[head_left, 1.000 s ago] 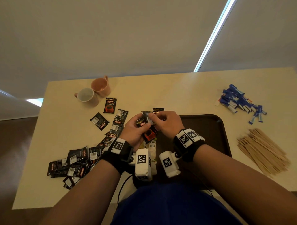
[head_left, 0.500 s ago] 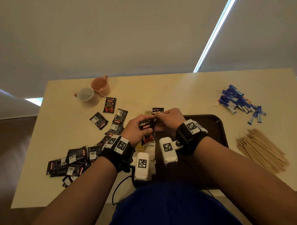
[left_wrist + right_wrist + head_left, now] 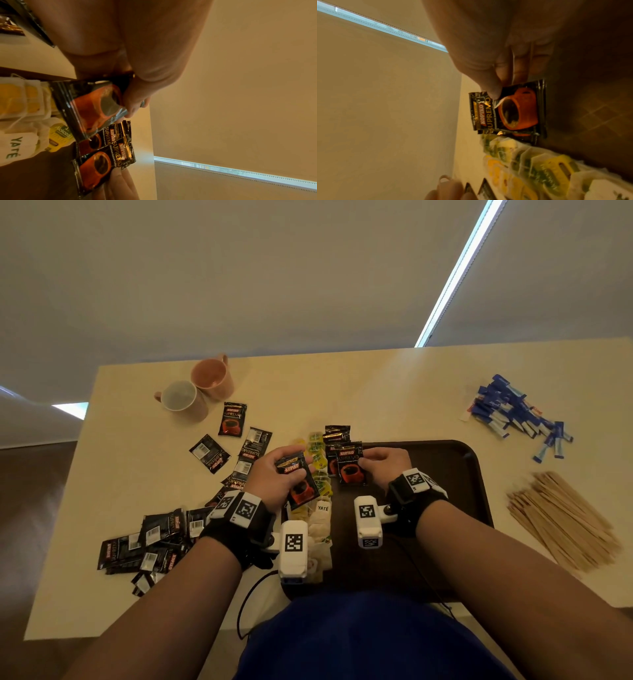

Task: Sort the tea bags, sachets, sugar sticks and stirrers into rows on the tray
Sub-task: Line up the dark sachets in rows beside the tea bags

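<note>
A Kopiko sachet goes down on the tray beside the tea bags, pinched at its edge by the right hand; it should overlap its neighbour squarely. The left hand grips the next sachet above the row.

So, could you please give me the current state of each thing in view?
Left hand: holds a coffee sachet.
Right hand: pinches a second sachet on the tray.
Tea bags: rowed on the tray.
Sugar sticks: unsorted pile.
Stirrers: unsorted pile.
Mugs: empty.
</note>
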Demonstrator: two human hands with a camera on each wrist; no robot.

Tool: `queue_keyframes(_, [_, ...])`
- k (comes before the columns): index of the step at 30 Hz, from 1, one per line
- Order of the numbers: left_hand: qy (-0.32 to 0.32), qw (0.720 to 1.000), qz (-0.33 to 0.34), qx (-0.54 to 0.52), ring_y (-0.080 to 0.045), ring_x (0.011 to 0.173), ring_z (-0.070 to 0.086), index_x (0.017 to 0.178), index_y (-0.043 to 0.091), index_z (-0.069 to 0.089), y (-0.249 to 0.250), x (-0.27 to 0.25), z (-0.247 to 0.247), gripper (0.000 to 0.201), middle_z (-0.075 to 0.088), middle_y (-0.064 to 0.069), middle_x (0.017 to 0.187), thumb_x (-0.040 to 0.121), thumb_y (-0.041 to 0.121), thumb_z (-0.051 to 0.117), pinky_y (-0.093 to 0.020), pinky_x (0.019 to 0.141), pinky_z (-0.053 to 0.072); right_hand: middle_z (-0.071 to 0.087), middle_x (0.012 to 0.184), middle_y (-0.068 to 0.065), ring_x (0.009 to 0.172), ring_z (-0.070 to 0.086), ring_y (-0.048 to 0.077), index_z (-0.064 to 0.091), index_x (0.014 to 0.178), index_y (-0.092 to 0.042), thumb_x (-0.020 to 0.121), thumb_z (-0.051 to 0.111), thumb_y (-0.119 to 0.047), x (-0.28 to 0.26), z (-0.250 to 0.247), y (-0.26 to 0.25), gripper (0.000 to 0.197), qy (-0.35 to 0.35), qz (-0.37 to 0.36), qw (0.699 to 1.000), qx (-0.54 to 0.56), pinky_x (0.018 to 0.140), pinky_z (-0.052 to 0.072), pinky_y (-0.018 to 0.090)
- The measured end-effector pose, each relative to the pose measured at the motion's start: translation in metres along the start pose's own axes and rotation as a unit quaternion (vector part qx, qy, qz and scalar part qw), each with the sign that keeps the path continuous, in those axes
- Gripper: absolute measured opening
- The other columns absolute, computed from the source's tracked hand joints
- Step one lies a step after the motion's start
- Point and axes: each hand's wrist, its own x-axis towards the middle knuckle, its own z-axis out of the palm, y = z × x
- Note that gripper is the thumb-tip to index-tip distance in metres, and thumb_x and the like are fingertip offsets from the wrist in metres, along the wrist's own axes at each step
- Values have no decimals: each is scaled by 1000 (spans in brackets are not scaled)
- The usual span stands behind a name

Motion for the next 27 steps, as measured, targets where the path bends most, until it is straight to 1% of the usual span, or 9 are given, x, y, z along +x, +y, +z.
queue_keyframes(4, [-3, 1000, -7, -5, -24, 108, 71, 118, 19, 67, -2, 4, 0, 47, 73, -9, 116, 89, -17, 57, -53, 100, 51, 66, 87, -9, 92, 66, 14, 71, 106, -19, 86, 74, -15, 7, 5, 5, 20, 9, 11, 999, -31, 93, 55, 40])
queue_keyframes(7, [-5, 1000, -9, -6, -24, 108, 70, 116, 20, 67, -3, 6, -1, 47, 73, -10, 116, 89, -17, 57, -54, 100, 51, 70, 88, -4, 88, 69, 16, 71, 93, -23, 84, 77, -16, 13, 13, 5, 13, 10, 3, 999, -53, 89, 58, 41])
queue_keyframes(9, [-2, 1000, -12, -9, -25, 108, 71, 116, 19, 67, -3, 6, -2, 46, 73, -11, 116, 89, -17, 56, -54, 100, 51, 70, 88, -2, 87, 70, 17, 70, 85, -27, 83, 78, -16, 17, 17, 4, 14, 12, -2, 998, -66, 87, 59, 41])
queue_keyframes(12, [3, 1000, -12, -19, -25, 107, 71, 116, 18, 66, -2, 6, -2, 45, 71, -13, 118, 89, -17, 57, -52, 100, 52, 70, 89, -3, 88, 69, 16, 73, 91, -22, 82, 78, -16, 22, 22, 3, 12, 17, -4, 996, -85, 88, 58, 38])
queue_keyframes(15, [3, 1000, -12, -28, -25, 106, 71, 116, 17, 65, -2, 7, -4, 44, 71, -15, 117, 89, -17, 57, -50, 99, 53, 69, 90, -3, 90, 66, 14, 74, 96, -18, 83, 79, -18, 28, 23, 2, 14, 21, -8, 994, -106, 87, 55, 30])
queue_keyframes(18, [6, 1000, -5, -9, -28, 110, 69, 111, 22, 69, -6, 12, -8, 44, 71, -15, 118, 88, -15, 61, -53, 100, 51, 68, 89, -3, 89, 65, 14, 71, 83, -22, 82, 79, -20, 30, 24, 2, 8, 23, -12, 992, -123, 84, 53, 27])
queue_keyframes(21, [14, 1000, -5, -4, -30, 114, 67, 105, 30, 73, -10, 15, -9, 47, 70, -15, 120, 86, -12, 65, -56, 100, 51, 72, 87, -1, 86, 69, 15, 66, 70, -27, 81, 80, -21, 34, 25, 3, 20, 19, -8, 991, -132, 86, 58, 33])
queue_keyframes(24, [15, 1000, -4, -1, -32, 113, 67, 98, 39, 76, -11, 15, -7, 50, 69, -15, 122, 85, -8, 67, -57, 100, 50, 72, 85, 0, 84, 70, 16, 66, 70, -27, 79, 81, -21, 34, 24, 4, 19, 11, -7, 992, -129, 84, 60, 37])
queue_keyframes(27, [15, 1000, -11, -5, -33, 112, 67, 101, 39, 75, -7, 13, -4, 43, 68, -14, 124, 80, 1, 74, -56, 98, 52, 72, 85, -1, 85, 70, 16, 66, 69, -26, 81, 80, -19, 32, 20, 4, 20, 18, -17, 991, -130, 86, 59, 37])
